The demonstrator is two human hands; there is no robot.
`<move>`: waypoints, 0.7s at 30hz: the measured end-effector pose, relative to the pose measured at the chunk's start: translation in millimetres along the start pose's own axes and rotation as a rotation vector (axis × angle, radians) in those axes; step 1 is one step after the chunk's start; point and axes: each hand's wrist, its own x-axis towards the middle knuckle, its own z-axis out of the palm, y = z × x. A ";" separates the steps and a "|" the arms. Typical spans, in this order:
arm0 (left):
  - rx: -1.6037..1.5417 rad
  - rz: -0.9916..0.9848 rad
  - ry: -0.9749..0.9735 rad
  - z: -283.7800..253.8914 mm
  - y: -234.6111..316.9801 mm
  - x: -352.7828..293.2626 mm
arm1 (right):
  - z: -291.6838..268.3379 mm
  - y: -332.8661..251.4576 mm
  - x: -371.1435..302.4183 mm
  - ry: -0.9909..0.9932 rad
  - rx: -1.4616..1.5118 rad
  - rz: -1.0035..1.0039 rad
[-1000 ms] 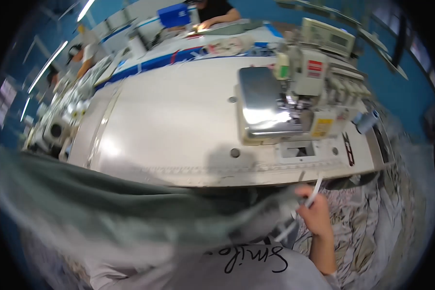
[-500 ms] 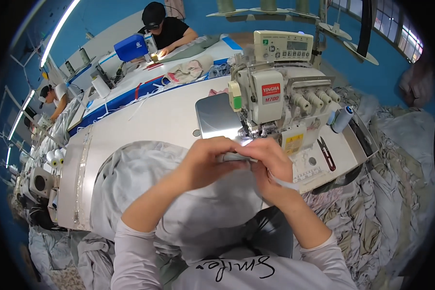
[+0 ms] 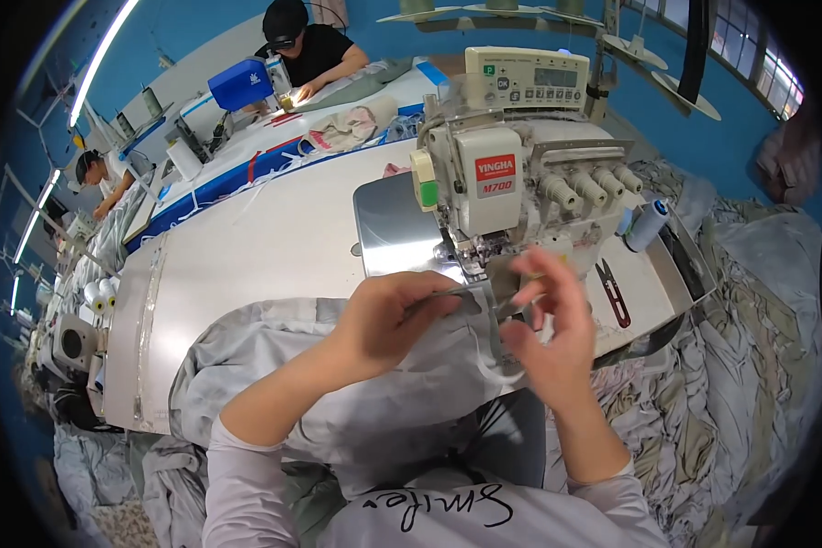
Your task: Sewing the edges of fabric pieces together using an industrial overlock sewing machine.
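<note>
A light grey piece of fabric (image 3: 256,352) lies bunched over the front of the sewing table and down toward my lap. My left hand (image 3: 384,320) pinches its upper edge between thumb and fingers, just in front of the sewing machine (image 3: 493,187). My right hand (image 3: 557,333) is beside that edge with its fingers apart and slightly blurred, holding nothing that I can see. Between the hands a darker grey flap (image 3: 504,285) stands up, and a narrow pale strip (image 3: 495,365) curves below it. The flap's far end is close to the machine's needle area.
Dark red thread snips (image 3: 615,294) lie on the table (image 3: 247,237) right of the machine, near a blue thread spool (image 3: 648,226). Heaped grey cloth (image 3: 694,384) fills the right side. Across the table, a person (image 3: 306,50) works at a blue-and-white machine (image 3: 244,85).
My hands were together at the fabric edge; the right has drawn away to the right and spread its fingers. The left keeps its pinch, slightly lower. The darker flap now shows.
</note>
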 end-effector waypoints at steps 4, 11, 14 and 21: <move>0.279 0.172 0.026 4.1 4.8 3.9 | 5.0 26.5 2.0 -0.154 -0.070 0.215; 0.636 0.276 0.043 -3.8 4.1 9.4 | -0.7 41.4 12.1 -0.137 -0.122 0.311; 0.579 0.266 0.071 -2.2 -0.3 14.0 | -1.5 43.5 18.7 -0.153 -0.124 0.300; 0.591 0.265 0.119 -0.2 -6.1 23.6 | -4.7 44.4 29.4 -0.180 -0.200 0.288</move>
